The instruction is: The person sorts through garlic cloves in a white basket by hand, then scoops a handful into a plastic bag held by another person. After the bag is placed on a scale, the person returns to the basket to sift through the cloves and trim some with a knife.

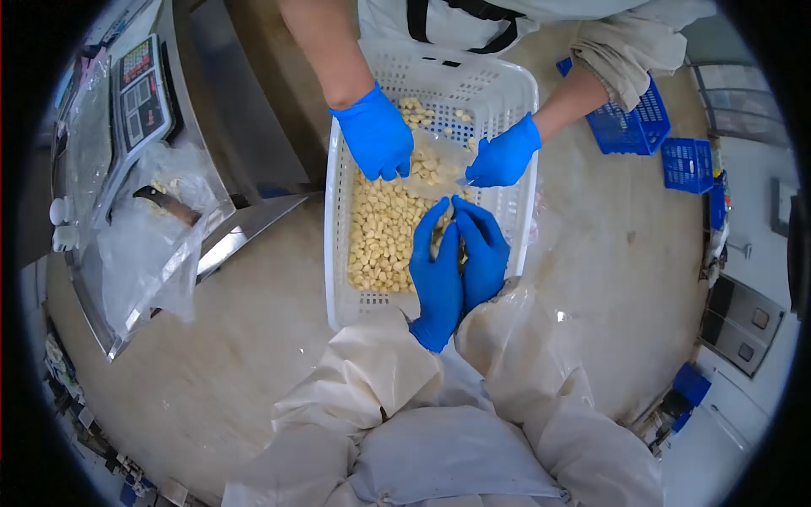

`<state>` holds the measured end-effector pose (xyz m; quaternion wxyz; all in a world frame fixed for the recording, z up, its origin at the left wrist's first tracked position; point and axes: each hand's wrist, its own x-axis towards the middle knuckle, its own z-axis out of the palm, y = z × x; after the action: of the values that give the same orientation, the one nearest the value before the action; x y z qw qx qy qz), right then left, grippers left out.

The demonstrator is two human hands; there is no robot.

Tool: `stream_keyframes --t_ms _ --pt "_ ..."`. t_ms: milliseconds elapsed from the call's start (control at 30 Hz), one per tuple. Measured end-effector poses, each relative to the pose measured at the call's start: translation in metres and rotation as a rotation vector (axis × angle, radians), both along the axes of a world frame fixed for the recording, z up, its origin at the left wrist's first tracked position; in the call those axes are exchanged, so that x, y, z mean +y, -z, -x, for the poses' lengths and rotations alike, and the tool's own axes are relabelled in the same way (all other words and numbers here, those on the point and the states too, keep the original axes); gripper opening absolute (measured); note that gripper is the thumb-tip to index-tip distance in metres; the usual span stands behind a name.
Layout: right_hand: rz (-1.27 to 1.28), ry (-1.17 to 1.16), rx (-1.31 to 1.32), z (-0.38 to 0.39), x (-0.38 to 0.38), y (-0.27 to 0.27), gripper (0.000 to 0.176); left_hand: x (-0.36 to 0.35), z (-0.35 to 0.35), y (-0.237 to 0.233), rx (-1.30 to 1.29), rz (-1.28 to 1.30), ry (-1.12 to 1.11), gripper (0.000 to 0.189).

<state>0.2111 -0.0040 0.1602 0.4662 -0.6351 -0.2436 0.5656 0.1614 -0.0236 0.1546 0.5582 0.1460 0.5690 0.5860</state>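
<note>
A white plastic basket (336, 245) holds a heap of small, pale yellow pieces (384, 232) that look like peeled garlic cloves. Over the heap, a co-worker's two blue-gloved hands hold a clear plastic bag (435, 165) with more of these pieces in it. My left hand (437, 283) and my right hand (483, 253), both in blue gloves, are side by side over the near part of the basket. Their fingers are bent and the fingertips pinch together just below the bag. Whatever lies between my fingertips is too small and hidden to name.
On the left, a steel table (220, 224) bears a digital scale (142, 101), crumpled clear plastic bags (139, 253) and a dark-handled knife (169, 205). Blue crates (629, 118) stand on the floor at the right. The co-worker stands across the basket.
</note>
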Motion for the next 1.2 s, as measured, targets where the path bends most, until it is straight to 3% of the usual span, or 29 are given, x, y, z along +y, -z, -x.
stream_keyframes --t_ms 167,300,400,467,533,600,733,1033,1200 --pt "0.117 0.047 0.229 -0.015 -0.033 0.049 0.023 -0.04 -0.01 0.03 0.368 -0.064 0.11 0.032" --pt "0.256 -0.017 0.571 -0.025 -0.05 0.084 0.028 -0.066 -0.015 0.055 0.699 -0.033 0.208 0.041" --pt "0.3 -0.186 1.124 -0.046 -0.06 0.135 0.032 -0.075 -0.014 0.053 0.787 -0.068 0.241 0.05" --pt "0.456 -0.125 1.127 -0.041 -0.056 0.12 0.028 -0.083 -0.017 0.051 0.859 -0.056 0.252 0.052" --pt "0.5 -0.098 0.68 -0.03 -0.049 0.094 0.027 -0.089 -0.018 0.055 0.854 -0.075 0.267 0.056" --pt "0.429 -0.112 0.585 -0.024 -0.051 0.08 0.028 -0.09 -0.02 0.052 0.931 -0.041 0.27 0.058" --pt "0.349 -0.131 0.488 -0.021 -0.058 0.065 0.028 -0.09 -0.02 0.042 1.011 -0.092 0.297 0.058" --pt "0.281 -0.177 0.432 -0.031 -0.06 0.06 0.03 -0.082 -0.012 0.023 1.063 -0.136 0.291 0.036" --pt "0.26 -0.229 0.543 -0.043 -0.058 0.063 0.031 -0.072 -0.024 0.084 0.508 -0.086 0.119 0.03"
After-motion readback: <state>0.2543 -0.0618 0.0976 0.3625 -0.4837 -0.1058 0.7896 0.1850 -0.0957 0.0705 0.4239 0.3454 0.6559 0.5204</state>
